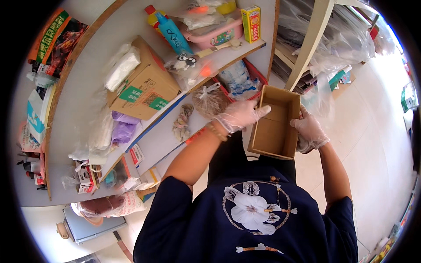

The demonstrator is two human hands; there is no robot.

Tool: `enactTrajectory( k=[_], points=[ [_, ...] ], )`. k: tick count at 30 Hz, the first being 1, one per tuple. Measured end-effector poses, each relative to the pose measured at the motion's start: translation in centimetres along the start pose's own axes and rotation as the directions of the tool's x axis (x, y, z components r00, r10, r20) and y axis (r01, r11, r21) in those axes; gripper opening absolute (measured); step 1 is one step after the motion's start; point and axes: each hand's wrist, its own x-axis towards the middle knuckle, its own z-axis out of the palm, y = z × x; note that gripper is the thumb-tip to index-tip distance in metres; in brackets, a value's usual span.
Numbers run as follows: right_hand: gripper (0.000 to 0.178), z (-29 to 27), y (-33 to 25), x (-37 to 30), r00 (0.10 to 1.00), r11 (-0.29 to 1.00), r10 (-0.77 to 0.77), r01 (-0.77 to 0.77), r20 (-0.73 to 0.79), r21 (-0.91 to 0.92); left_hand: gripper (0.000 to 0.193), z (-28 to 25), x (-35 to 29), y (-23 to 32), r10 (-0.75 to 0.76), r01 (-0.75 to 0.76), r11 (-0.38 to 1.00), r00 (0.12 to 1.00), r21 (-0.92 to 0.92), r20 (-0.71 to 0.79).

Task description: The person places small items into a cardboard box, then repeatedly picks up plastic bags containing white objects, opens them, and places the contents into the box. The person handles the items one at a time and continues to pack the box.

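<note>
At three o'clock from centre, an open-topped cardboard box (274, 131) is gripped, left wall by the half-closed gloved left hand (240, 116), right wall by the similarly curled right hand (310, 131).

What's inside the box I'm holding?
Only bare brown cardboard shows inside the box. Your left hand covers part of its left rim; its outer bottom is hidden.

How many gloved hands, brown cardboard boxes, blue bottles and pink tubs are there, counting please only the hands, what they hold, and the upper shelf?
Gloved hands: 2 (left hand, right hand)
Brown cardboard boxes: 2 (held open box, shelf carton)
Blue bottle: 1
Pink tub: 1
Total: 6
</note>
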Motion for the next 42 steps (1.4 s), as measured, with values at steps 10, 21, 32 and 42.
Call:
enactTrajectory(
  k=[10, 21, 32, 42],
  points=[
    [0.079, -0.6, -2.7, -0.9, 0.998, 0.987, 0.071, -0.070, 0.001, -0.146, 0.040, -11.2, -6.1, -3.2, 0.678, 0.119, 0.593, 0.459, 0.797, -0.574],
    [0.080, 0.2, 0.1, 0.2, 0.994, 0.985, 0.099, -0.092, 0.040, -0.146, 0.032, -14.9, -6.3, -2.7, 0.447, 0.264, 0.680, 0.590, 0.684, -0.672],
    [0.076, 0.7, -3.4, 0.3, 0.991, 0.981, 0.070, -0.047, 0.117, -0.187, 0.022, -15.0, -8.1, 0.9, 0.010, -0.345, 0.898, 0.637, -0.274, -0.771],
    [0.077, 3.5, -4.5, 0.6, 0.991, 0.955, 0.023, 0.016, 0.128, -0.295, 0.020, -5.1, -1.5, 0.8, 0.028, -0.089, 0.886, 0.990, -0.456, -0.139]
  ],
)
